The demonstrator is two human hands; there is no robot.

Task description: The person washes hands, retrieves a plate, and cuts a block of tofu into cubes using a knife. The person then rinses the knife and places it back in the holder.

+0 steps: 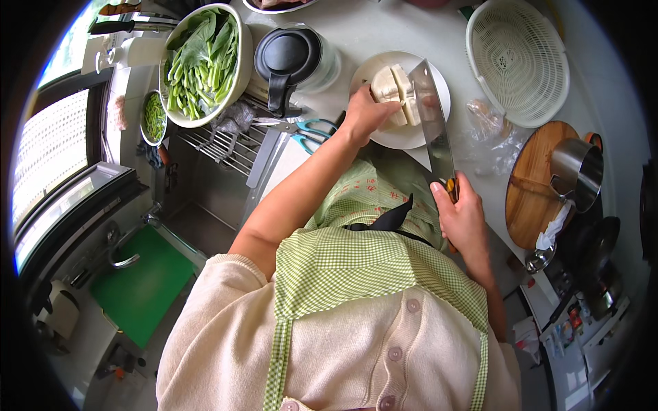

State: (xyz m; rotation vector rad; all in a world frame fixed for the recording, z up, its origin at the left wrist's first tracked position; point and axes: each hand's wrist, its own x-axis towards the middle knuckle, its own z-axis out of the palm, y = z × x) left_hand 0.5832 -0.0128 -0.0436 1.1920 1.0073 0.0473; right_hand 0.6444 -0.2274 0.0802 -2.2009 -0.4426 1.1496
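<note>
A block of white tofu (386,85), split by cuts into several pieces, sits on a round white plate (364,68) at the counter's front. My left hand (366,114) holds the tofu from its left side, the thumb lying across the front pieces and the other fingers partly hidden. In my right hand (462,210) is the handle of a cleaver (436,131). Its broad steel blade reaches over the right part of the plate, beside the right-hand tofu pieces. Whether the blade touches the tofu or plate, I cannot tell.
Left of the plate stand a lidded pitcher (290,56), blue-handled scissors (308,128) and a bowl of leafy greens (203,67). A white plastic colander (519,61), a clear plastic bag (496,138), a wooden board (529,190) and a steel pot (578,172) are to the right. The sink (198,210) lies left.
</note>
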